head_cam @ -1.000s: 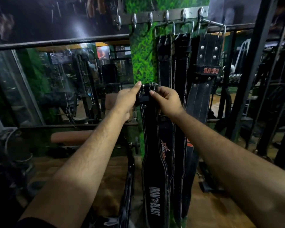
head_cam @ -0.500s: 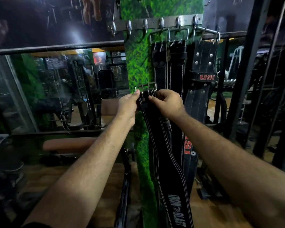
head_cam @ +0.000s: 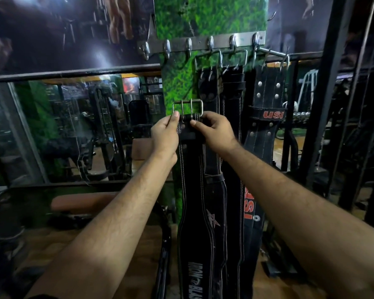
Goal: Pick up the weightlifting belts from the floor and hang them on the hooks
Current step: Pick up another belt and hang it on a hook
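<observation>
A green moss-patterned pillar (head_cam: 181, 83) carries a steel hook rail (head_cam: 203, 43), with three black belts (head_cam: 266, 100) hanging from its right-hand hooks. Below the bare hooks, an Iron Blast belt (head_cam: 194, 212) dangles upright, its buckle (head_cam: 187, 107) on top, pinched just beneath by left hand (head_cam: 165, 134) and right hand (head_cam: 214, 129).

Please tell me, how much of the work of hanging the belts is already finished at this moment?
Done: three black belts hang on the hook rail, among them the USI belt. In hand: the left hand and right hand grip the Iron Blast belt just under its buckle, which is below the hooks. Left: lifting the buckle onto a free hook. The floor is barely visible, so further belts cannot be judged.
</observation>
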`<state>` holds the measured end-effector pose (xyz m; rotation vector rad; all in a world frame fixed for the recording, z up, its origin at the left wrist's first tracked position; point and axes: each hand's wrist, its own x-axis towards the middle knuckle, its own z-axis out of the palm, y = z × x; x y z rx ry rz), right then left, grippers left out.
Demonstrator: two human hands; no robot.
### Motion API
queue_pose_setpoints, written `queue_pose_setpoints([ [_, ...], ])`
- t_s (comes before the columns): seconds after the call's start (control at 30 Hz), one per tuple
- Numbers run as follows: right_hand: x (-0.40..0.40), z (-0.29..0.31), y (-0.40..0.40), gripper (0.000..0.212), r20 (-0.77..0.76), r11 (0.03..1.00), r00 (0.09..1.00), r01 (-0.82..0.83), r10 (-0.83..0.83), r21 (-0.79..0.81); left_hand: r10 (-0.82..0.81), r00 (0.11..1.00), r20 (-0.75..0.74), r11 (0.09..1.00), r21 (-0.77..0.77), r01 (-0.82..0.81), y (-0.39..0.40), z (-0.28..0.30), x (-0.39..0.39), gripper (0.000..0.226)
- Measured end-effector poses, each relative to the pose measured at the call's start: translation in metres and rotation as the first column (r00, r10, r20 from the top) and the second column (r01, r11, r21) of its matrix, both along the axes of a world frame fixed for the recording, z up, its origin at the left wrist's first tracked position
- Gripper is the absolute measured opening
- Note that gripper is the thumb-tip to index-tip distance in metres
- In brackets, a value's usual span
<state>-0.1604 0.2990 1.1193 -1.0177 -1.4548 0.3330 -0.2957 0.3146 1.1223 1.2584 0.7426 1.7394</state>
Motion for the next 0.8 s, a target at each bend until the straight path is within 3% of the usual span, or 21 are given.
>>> queue_pose_setpoints([
  [0.07, -0.001, 0.008, 0.007, 0.033, -0.044, 1.000, 0.999, -0.018, 0.019, 0.019, 0.022, 0.999, -0.028, 0.999, 0.035, -0.021, 0.006, 0.013, -0.001, 0.021],
  [0.17, -0.007, 0.021, 0.014, 0.011, -0.154, 0.996, 0.985, -0.071, 0.080, 0.062, 0.030, 0.999, -0.044, 0.997, 0.076, -0.027, 0.014, 0.036, -0.001, 0.020],
  [0.37, -0.014, 0.061, 0.020, 0.031, -0.094, 1.000, 0.995, 0.029, -0.029, -0.005, 0.073, 0.997, 0.000, 0.993, 0.089, -0.073, 0.033, 0.077, 0.000, 0.028],
  [0.5, -0.017, 0.082, 0.027, 0.035, -0.057, 0.989, 0.992, 0.115, -0.110, 0.092, 0.005, 0.997, 0.073, 0.999, 0.046, -0.008, 0.046, 0.100, 0.003, 0.032],
  [0.6, -0.018, 0.095, 0.030, 0.040, -0.075, 0.963, 0.971, 0.237, -0.229, 0.131, 0.025, 1.000, 0.015, 0.998, 0.060, -0.026, 0.053, 0.115, 0.005, 0.029],
  [0.8, -0.020, 0.125, 0.031, 0.030, 0.007, 0.902, 0.907, 0.418, -0.421, 0.112, 0.134, 0.991, 0.004, 0.990, 0.042, -0.134, 0.062, 0.143, 0.014, 0.034],
])
